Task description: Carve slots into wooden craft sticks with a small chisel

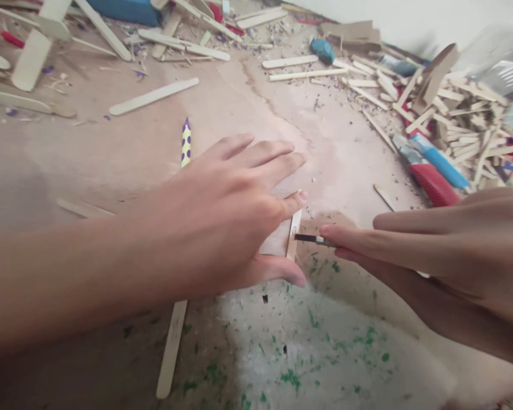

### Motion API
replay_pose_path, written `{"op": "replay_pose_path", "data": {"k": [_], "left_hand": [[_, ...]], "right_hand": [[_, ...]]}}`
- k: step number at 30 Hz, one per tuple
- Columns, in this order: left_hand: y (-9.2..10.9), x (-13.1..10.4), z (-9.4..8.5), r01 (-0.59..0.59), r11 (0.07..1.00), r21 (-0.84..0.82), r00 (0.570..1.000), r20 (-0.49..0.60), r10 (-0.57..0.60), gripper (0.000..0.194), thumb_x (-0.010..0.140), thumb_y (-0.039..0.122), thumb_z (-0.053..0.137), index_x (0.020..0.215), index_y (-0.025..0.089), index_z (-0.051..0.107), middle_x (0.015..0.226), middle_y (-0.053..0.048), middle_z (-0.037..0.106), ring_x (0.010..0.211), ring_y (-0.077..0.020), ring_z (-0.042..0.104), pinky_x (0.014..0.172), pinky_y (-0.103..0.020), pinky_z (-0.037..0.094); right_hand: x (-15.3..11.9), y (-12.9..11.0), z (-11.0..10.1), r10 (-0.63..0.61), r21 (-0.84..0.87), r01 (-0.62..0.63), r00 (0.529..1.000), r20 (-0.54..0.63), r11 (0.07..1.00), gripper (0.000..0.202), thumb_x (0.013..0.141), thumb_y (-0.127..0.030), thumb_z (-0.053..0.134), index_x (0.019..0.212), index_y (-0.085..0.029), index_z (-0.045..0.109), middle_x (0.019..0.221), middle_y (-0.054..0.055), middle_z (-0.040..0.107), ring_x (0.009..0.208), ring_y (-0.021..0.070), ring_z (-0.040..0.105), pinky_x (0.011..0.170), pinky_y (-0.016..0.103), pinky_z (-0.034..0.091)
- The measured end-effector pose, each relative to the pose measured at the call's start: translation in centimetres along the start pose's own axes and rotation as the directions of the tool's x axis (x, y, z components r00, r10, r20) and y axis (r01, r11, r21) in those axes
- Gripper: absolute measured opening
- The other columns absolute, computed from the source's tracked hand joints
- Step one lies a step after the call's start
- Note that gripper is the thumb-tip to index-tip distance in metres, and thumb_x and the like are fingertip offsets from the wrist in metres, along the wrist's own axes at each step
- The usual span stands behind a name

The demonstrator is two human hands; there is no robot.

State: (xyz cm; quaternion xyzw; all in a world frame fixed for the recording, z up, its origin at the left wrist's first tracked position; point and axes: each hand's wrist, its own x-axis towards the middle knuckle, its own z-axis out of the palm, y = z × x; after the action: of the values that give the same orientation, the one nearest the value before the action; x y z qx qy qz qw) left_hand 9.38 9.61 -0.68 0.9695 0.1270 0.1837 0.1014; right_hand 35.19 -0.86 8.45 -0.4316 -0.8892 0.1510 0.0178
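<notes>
A narrow wooden craft stick [296, 219] lies on the work surface, its middle showing between finger and thumb of my left hand [243, 196]. That hand holds the stick down, index finger near the upper end and thumb at the lower, other fingers stretched out. My right hand [444, 250] grips a craft knife [314, 238], its dark blade touching the stick; the handle is mostly hidden in my fingers. Beyond my left wrist shows the tip of a yellow pen with purple dots [186, 142]. A longer craft stick [171, 353] pokes out below the forearm.
Loose craft sticks [154, 95] and shavings lie across the back. At the right are a heap of cut sticks [465, 136], a red-handled tool [434, 182], a light-blue tool [440, 159] and clear plastic [507, 68]. Green flecks [290, 377] dot the near surface.
</notes>
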Motion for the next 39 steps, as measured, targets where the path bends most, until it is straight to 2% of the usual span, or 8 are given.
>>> {"op": "replay_pose_path", "data": {"k": [5, 10, 14, 18, 23, 27, 33, 39], "left_hand": [[-0.2, -0.1, 0.0, -0.006, 1.0, -0.007, 1.0, -0.002, 0.006, 0.073, 0.103, 0.081, 0.072, 0.132, 0.015, 0.086, 0.158, -0.024, 0.072, 0.155, -0.0474, 0.065, 0.129, -0.065, 0.055], [-0.3, -0.2, 0.1, 0.003, 1.0, 0.008, 1.0, 0.019, -0.003, 0.072, 0.105, 0.083, 0.066, 0.133, 0.018, 0.086, 0.162, -0.023, 0.07, 0.157, -0.046, 0.063, 0.131, -0.064, 0.053], [-0.3, -0.2, 0.0, 0.01, 1.0, -0.001, 0.999, 0.032, -0.009, 0.075, 0.104, 0.083, 0.067, 0.135, 0.018, 0.085, 0.165, -0.022, 0.067, 0.159, -0.0473, 0.061, 0.134, -0.065, 0.05], [-0.3, -0.2, -0.1, 0.024, 1.0, -0.017, 0.999, 0.044, -0.023, 0.073, 0.105, 0.081, 0.067, 0.137, 0.018, 0.085, 0.167, -0.021, 0.067, 0.159, -0.0487, 0.061, 0.133, -0.067, 0.05], [-0.2, -0.2, -0.1, 0.018, 1.0, -0.014, 0.999, 0.046, -0.017, 0.081, 0.102, 0.085, 0.068, 0.142, 0.017, 0.083, 0.17, -0.023, 0.064, 0.159, -0.0484, 0.061, 0.136, -0.068, 0.049], [0.0, -0.3, 0.1, 0.019, 1.0, -0.004, 1.0, -0.01, -0.019, 0.078, 0.104, 0.081, 0.07, 0.138, 0.013, 0.084, 0.167, -0.026, 0.066, 0.159, -0.0473, 0.062, 0.134, -0.068, 0.05], [0.0, -0.3, -0.1, 0.023, 1.0, -0.008, 1.0, 0.001, -0.023, 0.074, 0.106, 0.079, 0.069, 0.138, 0.013, 0.083, 0.167, -0.027, 0.066, 0.157, -0.0475, 0.064, 0.132, -0.072, 0.052], [0.1, -0.2, -0.4, 0.052, 0.998, -0.034, 0.999, -0.007, -0.052, 0.069, 0.109, 0.074, 0.068, 0.139, 0.013, 0.082, 0.165, -0.024, 0.068, 0.157, -0.0455, 0.065, 0.133, -0.07, 0.052]], "right_hand": [[-0.5, 1.7, 1.0, -0.1, -0.031, 0.099, 0.995, -0.018, 0.995, 0.029, 0.122, -0.018, 0.052, 0.147, -0.019, 0.067, 0.079, -0.005, 0.064, 0.058, 0.0102, 0.049, 0.055, 0.036, 0.026], [-1.3, 3.6, 1.6, -0.254, -0.143, 0.249, 0.967, -0.019, 0.958, 0.035, 0.122, -0.013, 0.046, 0.154, -0.013, 0.06, 0.081, -0.004, 0.061, 0.06, 0.0123, 0.044, 0.056, 0.035, 0.03], [-2.0, 3.3, 1.8, -0.223, -0.184, 0.21, 0.973, -0.052, 0.96, 0.043, 0.119, -0.012, 0.043, 0.159, -0.013, 0.06, 0.082, -0.001, 0.063, 0.059, 0.0154, 0.042, 0.055, 0.04, 0.029], [-1.8, 3.0, 2.0, -0.211, -0.129, 0.201, 0.975, -0.067, 0.971, 0.04, 0.121, -0.016, 0.047, 0.158, -0.014, 0.062, 0.085, 0.0, 0.07, 0.058, 0.0142, 0.045, 0.052, 0.038, 0.031], [-1.0, 3.2, 2.3, -0.079, 0.142, 0.092, 0.992, -0.095, 0.986, 0.032, 0.119, -0.016, 0.059, 0.149, -0.02, 0.071, 0.108, 0.002, 0.086, 0.075, 0.0094, 0.076, 0.06, 0.025, 0.053], [-0.8, 3.2, 2.6, -0.01, 0.236, 0.03, 0.996, -0.086, 0.971, 0.028, 0.121, -0.022, 0.058, 0.142, -0.022, 0.076, 0.113, 0.004, 0.089, 0.084, 0.0128, 0.085, 0.063, 0.023, 0.061], [-0.8, 3.3, 3.3, -0.016, 0.296, 0.044, 0.995, -0.096, 0.954, 0.032, 0.122, -0.023, 0.056, 0.147, -0.029, 0.074, 0.117, 0.002, 0.089, 0.084, 0.0123, 0.084, 0.063, 0.026, 0.064], [-1.1, 4.2, 4.5, 0.011, 0.435, 0.034, 0.995, -0.1, 0.9, 0.045, 0.12, -0.021, 0.061, 0.161, -0.036, 0.068, 0.103, -0.002, 0.085, 0.07, 0.0097, 0.074, 0.066, 0.027, 0.062]]}}
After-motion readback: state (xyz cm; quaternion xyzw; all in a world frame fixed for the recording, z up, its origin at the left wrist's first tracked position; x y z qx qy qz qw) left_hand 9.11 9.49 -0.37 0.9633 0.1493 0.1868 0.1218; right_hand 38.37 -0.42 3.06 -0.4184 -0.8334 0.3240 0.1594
